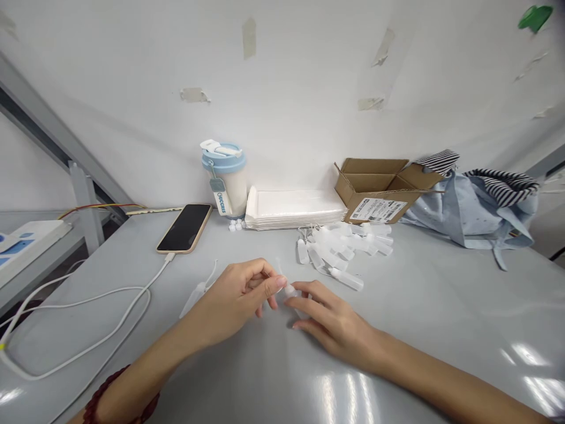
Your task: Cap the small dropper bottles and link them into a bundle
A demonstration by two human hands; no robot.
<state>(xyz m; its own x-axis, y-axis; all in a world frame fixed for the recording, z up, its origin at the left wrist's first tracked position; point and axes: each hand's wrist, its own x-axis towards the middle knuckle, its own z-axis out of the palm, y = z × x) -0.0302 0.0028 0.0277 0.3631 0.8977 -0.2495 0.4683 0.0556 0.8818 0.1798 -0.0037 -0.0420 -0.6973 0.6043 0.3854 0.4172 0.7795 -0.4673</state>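
Observation:
A small translucent squeeze bottle [290, 291] with a white top is between my two hands, low over the table. The fingers of my right hand [322, 315] are curled around it, covering most of its body. My left hand [256, 288] is closed in a pinch right beside the bottle's top; what lies between thumb and finger is too small to make out. Partly behind my left wrist, another translucent bottle [193, 299] with a thin strand lies on the table. Just beyond my right hand spreads a pile of similar bottles [329, 247].
A phone [185, 228] on a white charging cable [132, 303] lies at left. Against the wall stand a blue-lidded cup [225, 179], small white caps [236, 225], a stack of white packs [295, 209], an open cardboard box [375, 191] and a light blue bag [468, 206].

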